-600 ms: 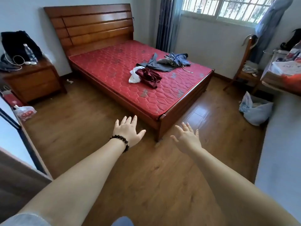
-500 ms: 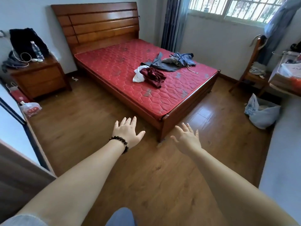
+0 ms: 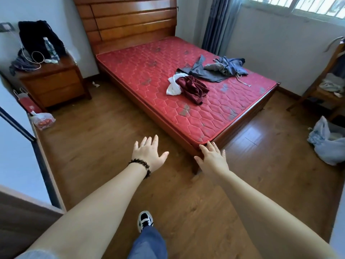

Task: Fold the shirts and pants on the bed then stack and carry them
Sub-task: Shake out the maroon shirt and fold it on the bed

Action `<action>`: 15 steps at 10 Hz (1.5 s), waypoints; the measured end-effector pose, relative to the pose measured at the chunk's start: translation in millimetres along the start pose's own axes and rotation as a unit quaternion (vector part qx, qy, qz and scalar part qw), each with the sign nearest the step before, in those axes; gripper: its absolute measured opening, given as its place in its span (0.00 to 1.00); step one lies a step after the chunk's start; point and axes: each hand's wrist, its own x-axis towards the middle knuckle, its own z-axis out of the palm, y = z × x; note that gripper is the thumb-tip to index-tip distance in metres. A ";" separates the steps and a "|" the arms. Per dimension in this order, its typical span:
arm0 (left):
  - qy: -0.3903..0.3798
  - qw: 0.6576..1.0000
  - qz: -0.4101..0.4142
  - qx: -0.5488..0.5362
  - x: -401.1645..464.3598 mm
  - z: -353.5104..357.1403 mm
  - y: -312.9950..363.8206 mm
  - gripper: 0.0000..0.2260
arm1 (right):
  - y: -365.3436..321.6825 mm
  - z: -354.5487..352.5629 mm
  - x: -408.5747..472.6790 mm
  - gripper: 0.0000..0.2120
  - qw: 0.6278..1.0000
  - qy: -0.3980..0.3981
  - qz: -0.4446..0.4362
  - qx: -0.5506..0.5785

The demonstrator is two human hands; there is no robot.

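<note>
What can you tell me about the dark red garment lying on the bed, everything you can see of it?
The dark red garment is a crumpled heap of maroon, slightly shiny-looking cloth, unfolded, so whether it is a shirt or pants cannot be told. It lies on the red quilted mattress, toward the foot half of the bed. Its left edge overlaps a bunched white garment; the grey and blue clothes lie just behind it. Neither hand touches it.

Home bedroom, wooden bed (image 3: 242, 116), nightstand (image 3: 54, 85), curtained window (image 3: 291, 6)
</note>
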 end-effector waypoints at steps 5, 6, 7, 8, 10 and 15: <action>-0.023 0.999 0.002 -0.027 273.2 -60.5 -90.7 0.35 | -70.5 -44.7 266.1 0.27 0.997 0.010 0.067 0.048; -0.034 0.999 -0.001 -0.026 311.6 -57.3 -102.5 0.35 | -75.7 -42.9 306.8 0.27 0.996 0.004 0.079 0.051; -0.043 0.999 -0.007 -0.024 357.2 -53.0 -115.3 0.35 | -78.2 -40.2 354.1 0.27 0.995 0.003 0.082 0.057; -0.042 0.999 -0.009 -0.015 413.0 -51.5 -122.6 0.35 | -78.3 -39.8 410.4 0.26 0.994 0.009 0.082 0.071; -0.051 0.999 0.013 0.007 552.6 -62.3 -109.4 0.35 | -68.7 -51.6 546.2 0.24 0.990 0.008 0.103 0.098; -0.080 0.992 0.098 0.022 813.4 -87.0 -36.5 0.35 | -13.4 -109.8 752.9 0.26 0.974 -0.011 0.195 0.111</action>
